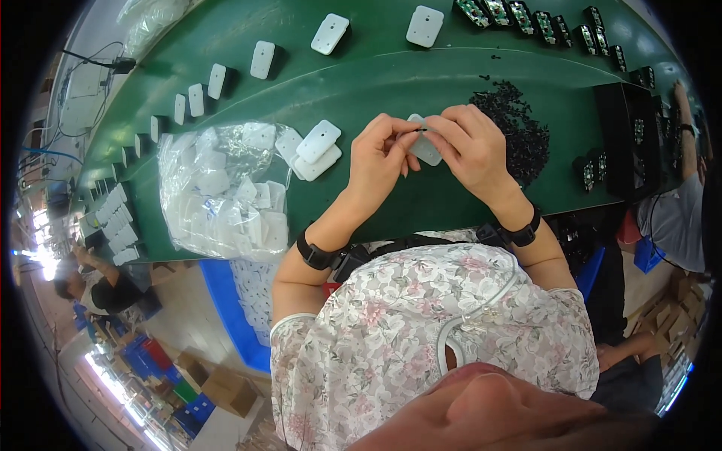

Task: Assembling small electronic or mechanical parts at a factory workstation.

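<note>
My left hand [382, 154] and my right hand [474, 146] meet fingertip to fingertip over the green table. Pinched between them is a small black part [423, 130], too small to name exactly. Just beneath lies a white plastic cover [427, 152], partly hidden by my fingers; I cannot tell whether they touch it. To the right of my right hand spreads a heap of small black pieces [519, 131]. Left of my left hand, several white covers [319, 141] overlap beside a clear plastic bag [218, 214] filled with similar covers.
A row of white-topped units [262, 60] curves along the table's far and left side. Small housings with green circuit boards [520, 16] line the far right. A black box [628, 139] stands at the right edge. Blue bins [229, 308] sit below. Other people work on both sides.
</note>
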The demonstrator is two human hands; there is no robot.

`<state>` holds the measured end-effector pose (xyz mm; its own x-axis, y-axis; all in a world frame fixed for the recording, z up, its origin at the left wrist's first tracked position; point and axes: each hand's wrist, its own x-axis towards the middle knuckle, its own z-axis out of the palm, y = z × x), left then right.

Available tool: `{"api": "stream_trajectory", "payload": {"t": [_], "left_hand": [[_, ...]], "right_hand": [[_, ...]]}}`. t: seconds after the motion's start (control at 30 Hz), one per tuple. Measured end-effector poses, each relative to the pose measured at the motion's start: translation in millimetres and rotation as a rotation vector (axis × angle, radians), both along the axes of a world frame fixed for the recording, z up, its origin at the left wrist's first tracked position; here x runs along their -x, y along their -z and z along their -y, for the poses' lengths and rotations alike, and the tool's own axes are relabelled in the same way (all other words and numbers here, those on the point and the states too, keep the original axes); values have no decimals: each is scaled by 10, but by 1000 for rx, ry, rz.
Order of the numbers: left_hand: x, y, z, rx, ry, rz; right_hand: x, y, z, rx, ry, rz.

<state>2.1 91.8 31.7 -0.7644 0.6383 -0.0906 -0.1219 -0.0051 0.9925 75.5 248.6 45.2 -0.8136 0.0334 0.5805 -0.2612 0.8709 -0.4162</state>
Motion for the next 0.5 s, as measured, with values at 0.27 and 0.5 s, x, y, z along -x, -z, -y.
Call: {"api": "stream_trajectory", "payload": {"t": [0.27, 0.5], "left_hand": [[-43, -40, 4, -114, -53, 177], [-79, 40, 57, -127, -9, 285]], "right_hand": [[-35, -23, 62, 143, 12, -55], [-79, -22, 142, 400, 54, 187]]}}
